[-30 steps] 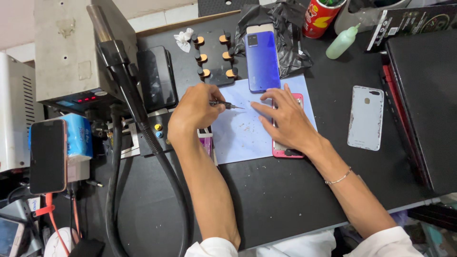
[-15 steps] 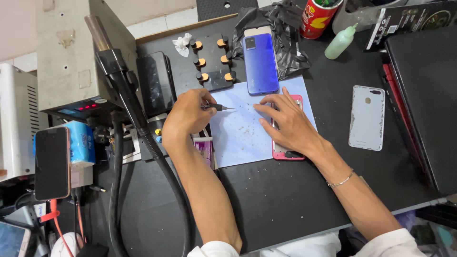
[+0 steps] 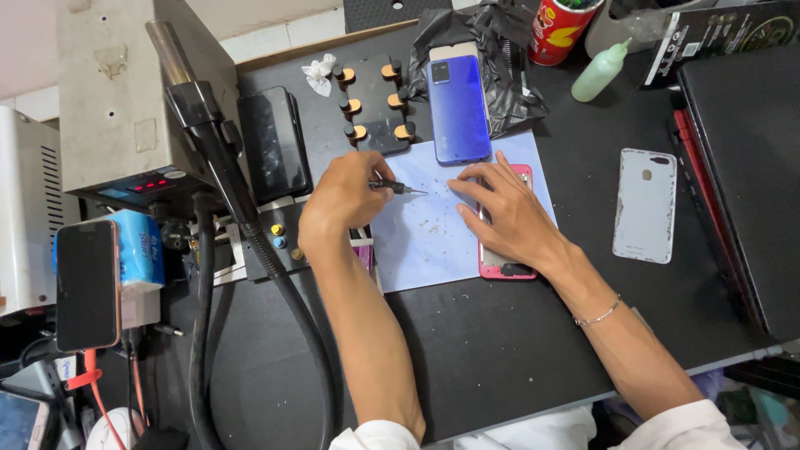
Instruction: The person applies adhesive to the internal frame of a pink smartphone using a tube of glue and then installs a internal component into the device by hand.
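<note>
Holding a small screwdriver [image 3: 398, 187] pinched between its fingers, the left hand [image 3: 346, 196] points the tip to the right over the pale blue work mat [image 3: 425, 242] on the black table [image 3: 500, 350]. The right hand [image 3: 510, 212] lies flat on a pink-framed phone body [image 3: 500, 265], fingers spread and pressing it down on the mat's right side; it clamps nothing, only steadies. The screwdriver tip stands just beside the right fingertips, near the phone's upper left corner, not clearly touching it.

As a judgement, the disassembly is well along: a white back cover [image 3: 644, 204] lies apart on the table to the right, and small specks, perhaps screws or debris, are scattered on the mat. Whether all screws are out cannot be told, since the hand hides most of the frame.

A blue phone [image 3: 457, 108] lies face down at the mat's top edge, beside a black holder with orange-capped pegs [image 3: 372, 104]. A hot-air station [image 3: 125, 108] stands at the left.
</note>
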